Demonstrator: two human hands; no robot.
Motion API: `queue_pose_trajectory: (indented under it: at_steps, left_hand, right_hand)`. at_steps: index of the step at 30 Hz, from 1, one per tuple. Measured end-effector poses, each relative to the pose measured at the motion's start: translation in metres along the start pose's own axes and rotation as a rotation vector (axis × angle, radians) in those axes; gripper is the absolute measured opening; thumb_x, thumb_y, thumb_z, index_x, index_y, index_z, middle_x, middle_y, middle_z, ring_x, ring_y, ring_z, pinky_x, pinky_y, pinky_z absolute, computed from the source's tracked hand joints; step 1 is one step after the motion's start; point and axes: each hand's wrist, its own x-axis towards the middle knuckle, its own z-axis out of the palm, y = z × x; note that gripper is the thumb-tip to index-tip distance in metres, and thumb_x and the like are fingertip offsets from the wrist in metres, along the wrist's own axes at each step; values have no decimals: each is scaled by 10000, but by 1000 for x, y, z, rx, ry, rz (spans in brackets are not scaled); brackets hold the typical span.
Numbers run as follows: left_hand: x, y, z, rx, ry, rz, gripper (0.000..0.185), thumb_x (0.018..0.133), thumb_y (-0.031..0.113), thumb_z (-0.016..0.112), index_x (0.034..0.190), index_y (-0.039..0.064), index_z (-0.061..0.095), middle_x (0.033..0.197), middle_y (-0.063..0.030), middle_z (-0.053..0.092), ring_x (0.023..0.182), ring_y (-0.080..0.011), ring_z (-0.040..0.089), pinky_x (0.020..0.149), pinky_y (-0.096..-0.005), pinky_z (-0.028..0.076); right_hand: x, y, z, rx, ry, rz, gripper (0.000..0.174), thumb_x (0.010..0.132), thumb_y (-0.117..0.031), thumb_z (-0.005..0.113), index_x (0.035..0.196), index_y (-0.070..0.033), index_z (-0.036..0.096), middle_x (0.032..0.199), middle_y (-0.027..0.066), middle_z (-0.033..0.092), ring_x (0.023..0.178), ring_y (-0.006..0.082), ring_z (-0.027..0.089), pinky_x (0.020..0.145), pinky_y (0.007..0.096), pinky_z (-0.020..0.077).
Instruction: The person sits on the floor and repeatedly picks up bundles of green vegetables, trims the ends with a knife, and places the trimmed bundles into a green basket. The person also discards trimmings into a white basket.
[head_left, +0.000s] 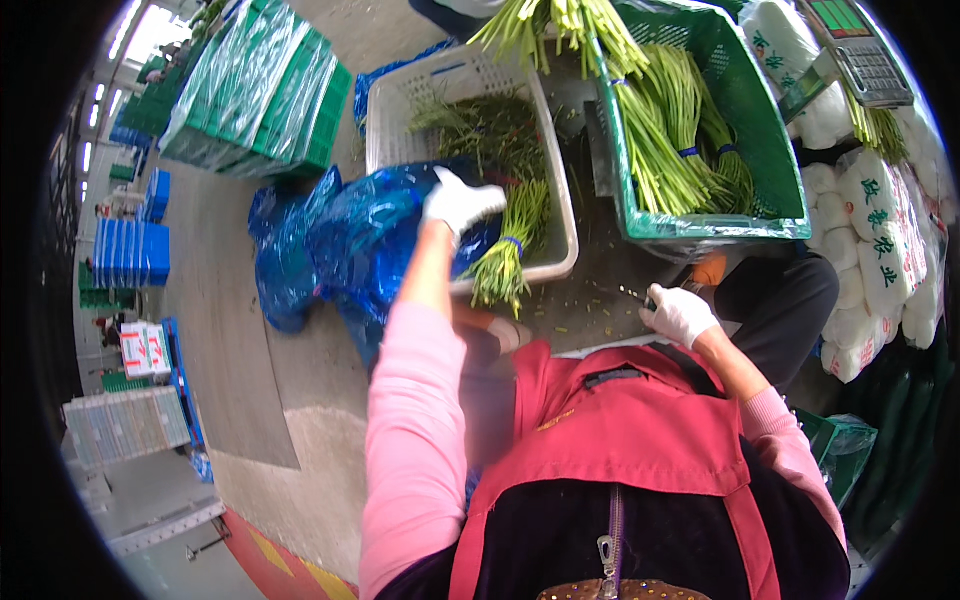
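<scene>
My left hand (463, 202), in a white glove, is over the blue plastic bag (360, 225) at the white crate (564, 202); what its fingers touch is unclear. Just right of it, a bundle of green stalks (511, 247) with a purple band lies across the crate's near rim. Loose greens (487, 135) fill the crate's far part. My right hand (679, 315), gloved too, is closed around the dark handle of a small knife (637, 295) pointing left. Ahead of that hand, a green crate (784, 187) holds several banded stalk bundles (664, 150), with more stalks (570, 30) across its far left corner.
Wrapped green crates (255, 90) stand stacked at the upper left. A digital scale (862, 60) and packed white bags (874, 217) are at the right. Cut bits lie on the floor (562, 315) near my feet. Part of another person (442, 15) shows at the top.
</scene>
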Motion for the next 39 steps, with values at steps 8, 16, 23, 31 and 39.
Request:
queue_pose_trajectory:
  at_steps: [8, 16, 23, 31, 39]
  left_hand:
    - [-43, -6, 55, -567, -571, -316, 253, 811, 261, 818, 930, 39, 791, 836, -84, 732, 715, -245, 678, 700, -409, 565]
    - [-146, 58, -86, -1197, -339, -231, 355, 986, 298, 669, 1199, 14, 682, 954, -144, 744, 704, -198, 692, 628, -323, 594]
    - [-246, 126, -189, -1333, -250, 34, 419, 1027, 263, 611, 1248, -92, 600, 1046, -243, 709, 759, -222, 700, 697, -313, 586]
    - [-235, 254, -171, -1537, -251, 528, 417, 1053, 264, 586, 1261, -97, 569, 1135, -279, 656, 808, -228, 659, 743, -312, 580]
    - [-102, 365, 16, -686, -321, 795, 276, 1034, 269, 587, 1041, 33, 731, 982, -59, 734, 891, -187, 684, 821, -352, 536]
  right_hand:
    - [-8, 21, 2, 22, 29, 28, 370, 962, -365, 605, 1069, -14, 648, 920, 231, 740, 919, 413, 718, 842, 491, 555]
    - [-22, 44, 9, 108, 89, 16, 367, 959, -348, 576, 1077, -20, 692, 933, 227, 747, 888, 397, 732, 823, 482, 573]
    - [-26, 56, 24, 204, 75, -8, 389, 955, -373, 595, 1102, -26, 688, 987, 222, 750, 930, 396, 727, 861, 478, 567]
    - [-34, 66, 27, 234, 73, -8, 391, 952, -384, 604, 1099, -32, 689, 969, 218, 749, 919, 396, 726, 845, 483, 564]
    - [-26, 85, 35, 300, 66, 40, 432, 945, -388, 624, 1162, -18, 674, 1041, 250, 737, 1003, 408, 710, 904, 470, 549]
